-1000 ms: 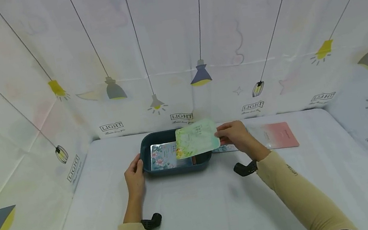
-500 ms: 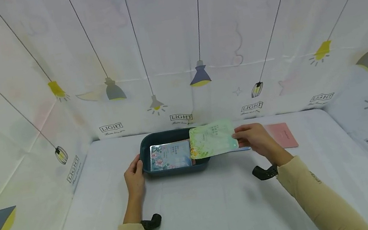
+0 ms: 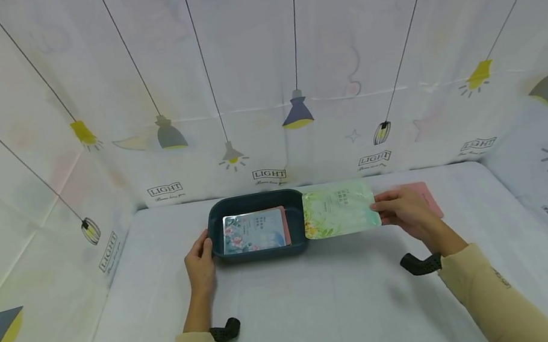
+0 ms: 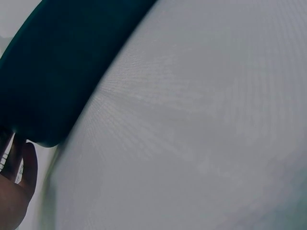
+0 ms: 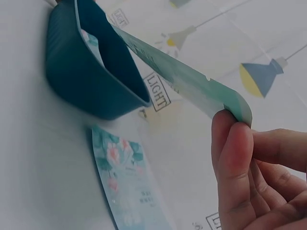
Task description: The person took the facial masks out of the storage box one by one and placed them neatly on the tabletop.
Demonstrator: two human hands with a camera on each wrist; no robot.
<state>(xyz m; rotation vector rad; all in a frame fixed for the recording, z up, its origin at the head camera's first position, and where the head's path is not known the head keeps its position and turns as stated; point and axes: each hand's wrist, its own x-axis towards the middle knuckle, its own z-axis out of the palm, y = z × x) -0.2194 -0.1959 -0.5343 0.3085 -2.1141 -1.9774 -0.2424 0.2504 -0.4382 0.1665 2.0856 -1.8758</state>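
Note:
My right hand (image 3: 406,212) pinches the right edge of a light-green, flower-printed sheet mask packet (image 3: 340,210) between thumb and fingers. In the right wrist view the packet is raised above the table, its far end near the rim of a dark teal plastic bin (image 5: 86,81). My left hand (image 3: 199,265) has its fingers against the left end of that bin, with little bend showing. A blue flowered packet (image 3: 253,231) lies inside the bin on top of a pink one (image 3: 286,227). Another blue flowered packet (image 5: 127,179) rests on the table; the green one hides it in the head view.
A pink packet (image 3: 426,199) lies on the table to the right, partly behind my right hand. The white-covered table (image 3: 289,321) ends at a lamp-printed cloth backdrop (image 3: 207,164) close behind the bin, with more cloth at both sides.
My right hand has drawn the green packet rightward from over the bin and lower, to beside it. More of the bin's contents now shows. The left hand and bin have stayed put.

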